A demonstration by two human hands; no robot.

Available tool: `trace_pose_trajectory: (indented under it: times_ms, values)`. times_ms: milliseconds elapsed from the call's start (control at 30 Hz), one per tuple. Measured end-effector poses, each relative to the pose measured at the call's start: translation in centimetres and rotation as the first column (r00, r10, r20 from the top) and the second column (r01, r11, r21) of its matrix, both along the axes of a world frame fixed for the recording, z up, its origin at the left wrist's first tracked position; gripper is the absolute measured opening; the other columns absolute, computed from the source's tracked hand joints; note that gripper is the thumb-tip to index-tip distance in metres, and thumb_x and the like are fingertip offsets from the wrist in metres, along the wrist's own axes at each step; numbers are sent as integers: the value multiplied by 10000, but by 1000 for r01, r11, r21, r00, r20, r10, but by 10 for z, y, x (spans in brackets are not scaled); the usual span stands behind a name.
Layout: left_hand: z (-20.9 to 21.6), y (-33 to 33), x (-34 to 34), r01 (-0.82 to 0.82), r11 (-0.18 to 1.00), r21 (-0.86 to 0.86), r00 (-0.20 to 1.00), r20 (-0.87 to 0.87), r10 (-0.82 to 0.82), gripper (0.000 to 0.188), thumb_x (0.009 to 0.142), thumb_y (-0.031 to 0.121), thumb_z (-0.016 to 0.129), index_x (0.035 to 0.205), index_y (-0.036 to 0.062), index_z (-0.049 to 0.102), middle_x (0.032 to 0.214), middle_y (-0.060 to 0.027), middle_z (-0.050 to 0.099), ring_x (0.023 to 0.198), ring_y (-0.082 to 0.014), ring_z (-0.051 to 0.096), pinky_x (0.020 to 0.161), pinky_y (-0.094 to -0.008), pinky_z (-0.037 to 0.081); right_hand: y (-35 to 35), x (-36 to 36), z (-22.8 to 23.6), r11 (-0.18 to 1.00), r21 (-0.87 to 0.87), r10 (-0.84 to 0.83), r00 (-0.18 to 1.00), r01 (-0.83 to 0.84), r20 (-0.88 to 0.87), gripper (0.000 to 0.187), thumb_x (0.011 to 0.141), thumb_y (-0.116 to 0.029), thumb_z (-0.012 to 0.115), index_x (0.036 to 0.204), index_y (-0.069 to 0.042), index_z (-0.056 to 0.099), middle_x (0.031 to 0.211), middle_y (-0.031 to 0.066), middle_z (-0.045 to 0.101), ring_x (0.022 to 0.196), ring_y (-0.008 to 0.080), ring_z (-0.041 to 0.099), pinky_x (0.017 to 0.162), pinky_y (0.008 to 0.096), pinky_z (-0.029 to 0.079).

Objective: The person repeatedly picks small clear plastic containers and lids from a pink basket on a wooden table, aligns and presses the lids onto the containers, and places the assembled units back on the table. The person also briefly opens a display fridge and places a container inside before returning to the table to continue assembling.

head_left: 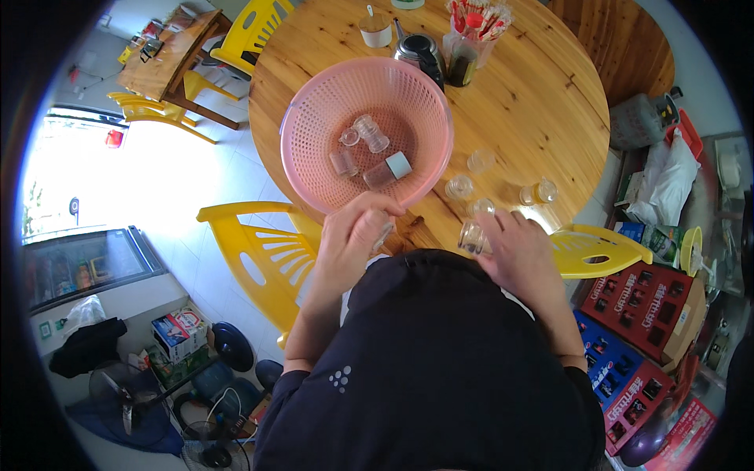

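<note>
My left hand [353,242], closed round a small clear piece [384,234] that its fingers mostly cover, is at the near rim of a pink plastic colander [302,94]. Across from it, my right hand [522,255] grips a small clear glass jar [473,238] at the table's near edge. Inside the colander lie several clear containers, among them a ridged clear one [371,133] and a jar with a white lid [388,169]. More small clear jars stand on the wood beyond my right hand, including one jar [459,187] and another lying tilted [539,192].
The round wooden table [542,118] also bears a metal kettle [419,52], a white cup [375,31] and a holder of red-wrapped sticks [479,23]. Yellow chairs [259,235] stand close on both sides. Bottle crates [640,306] are stacked at the right.
</note>
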State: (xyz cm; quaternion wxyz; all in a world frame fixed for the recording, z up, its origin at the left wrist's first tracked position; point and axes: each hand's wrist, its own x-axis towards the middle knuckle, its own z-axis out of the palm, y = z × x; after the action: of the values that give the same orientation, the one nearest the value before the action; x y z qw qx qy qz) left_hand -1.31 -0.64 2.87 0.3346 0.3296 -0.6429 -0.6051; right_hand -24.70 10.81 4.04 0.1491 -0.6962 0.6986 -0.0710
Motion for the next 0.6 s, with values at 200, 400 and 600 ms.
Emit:
trace_pose_trajectory:
  times_ms: [200,400,600]
  values:
    - [22,-25,-15,25,765,-644,911,330,248,228,867,168,695,1027,13,647,870,-121,588,721,-224,616,637,-318,504,-50,10,19,959,-181,141,920,-219,-365,375,750,-99,661,1114,-95,574,956,50,544,886,222,566,701,351,444]
    - [27,-61,4,-39,775,-631,928,265,262,251,878,188,697,1047,10,643,840,-90,588,722,-189,625,639,-296,501,-111,28,43,895,-291,124,816,-337,-564,341,762,-130,635,1101,-109,612,1051,41,568,891,218,560,683,352,460]
    - [-44,-119,28,-25,985,170,983,-175,56,345,951,293,566,1139,10,627,863,-72,618,622,-164,571,579,-262,460,-182,2,12,913,-188,392,904,-361,168,323,807,-146,657,1119,-62,650,958,123,646,887,247,651,709,389,516]
